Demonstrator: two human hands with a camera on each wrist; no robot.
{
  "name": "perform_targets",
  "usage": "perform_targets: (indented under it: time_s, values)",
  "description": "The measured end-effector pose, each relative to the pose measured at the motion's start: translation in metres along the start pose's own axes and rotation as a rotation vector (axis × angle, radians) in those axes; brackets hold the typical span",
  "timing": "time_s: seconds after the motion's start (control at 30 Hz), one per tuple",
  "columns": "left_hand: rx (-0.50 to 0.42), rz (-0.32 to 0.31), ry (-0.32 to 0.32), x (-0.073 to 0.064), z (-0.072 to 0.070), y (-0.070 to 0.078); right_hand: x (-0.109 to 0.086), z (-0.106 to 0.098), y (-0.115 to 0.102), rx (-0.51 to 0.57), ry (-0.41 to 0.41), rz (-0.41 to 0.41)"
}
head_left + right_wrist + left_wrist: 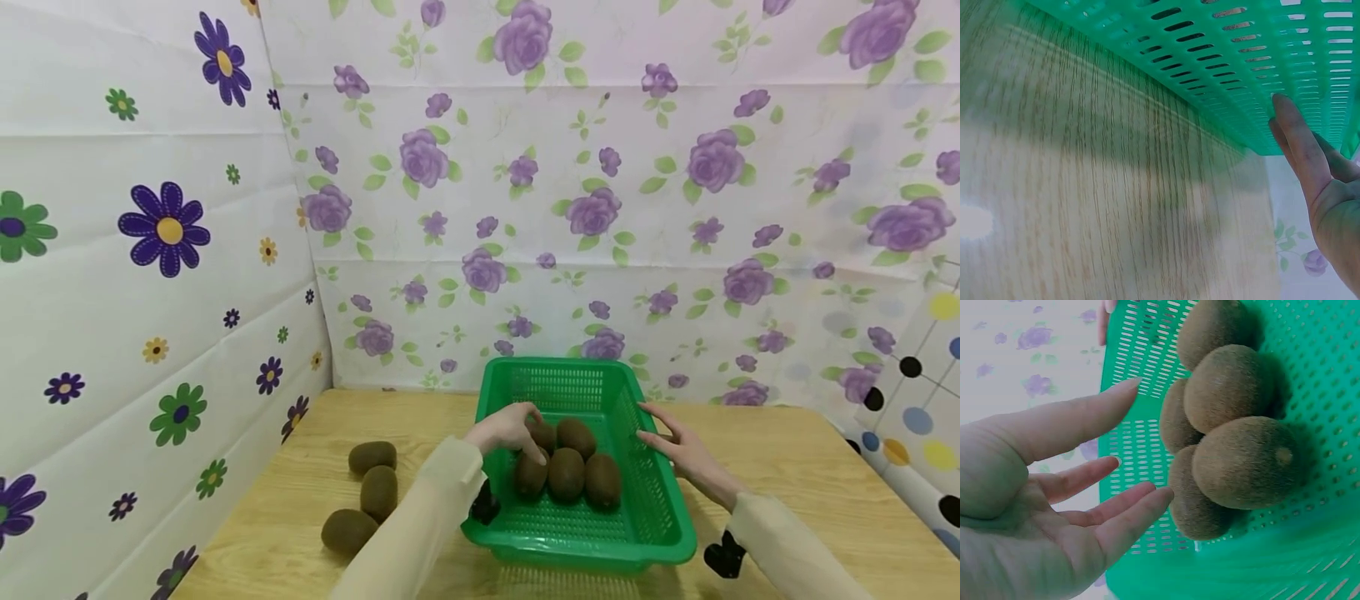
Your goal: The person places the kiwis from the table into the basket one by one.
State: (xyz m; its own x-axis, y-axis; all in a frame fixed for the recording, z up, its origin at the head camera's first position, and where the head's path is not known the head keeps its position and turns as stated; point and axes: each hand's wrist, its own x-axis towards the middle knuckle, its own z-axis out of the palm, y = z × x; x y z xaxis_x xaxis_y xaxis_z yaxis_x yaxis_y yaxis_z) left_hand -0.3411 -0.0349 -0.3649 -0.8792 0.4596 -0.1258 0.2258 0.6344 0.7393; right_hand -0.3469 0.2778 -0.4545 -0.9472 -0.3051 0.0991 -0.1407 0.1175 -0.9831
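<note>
Several brown, fuzzy kiwifruits [566, 475] lie grouped in a green plastic basket [585, 552]. My left hand [507, 428] reaches over the basket's left side, thumb and fingers spread apart with nothing between them. In the left wrist view its fingertips are right at the lower kiwifruit [1194, 509], with a rounder kiwifruit [1244, 464] beside it. My right hand [693, 462] holds the basket's right side, thumb over the rim. In the right wrist view its straight fingers [1300, 140] lie along the slotted outer wall.
Three more kiwifruits [378, 493] lie on the wooden table [262, 533] left of the basket, close to my left forearm. A flowered cloth [540, 208] hangs behind the table's back edge, another cloth [97, 308] along the left. Both wrists wear small black devices [724, 556].
</note>
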Motion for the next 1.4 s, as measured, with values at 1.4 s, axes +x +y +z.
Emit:
perform_targets:
  time_s: [1.4]
  values:
    - [-0.312,0.151,0.313,-0.069,-0.094,-0.049,-0.001,-0.003,0.001,-0.002,-0.004,0.001]
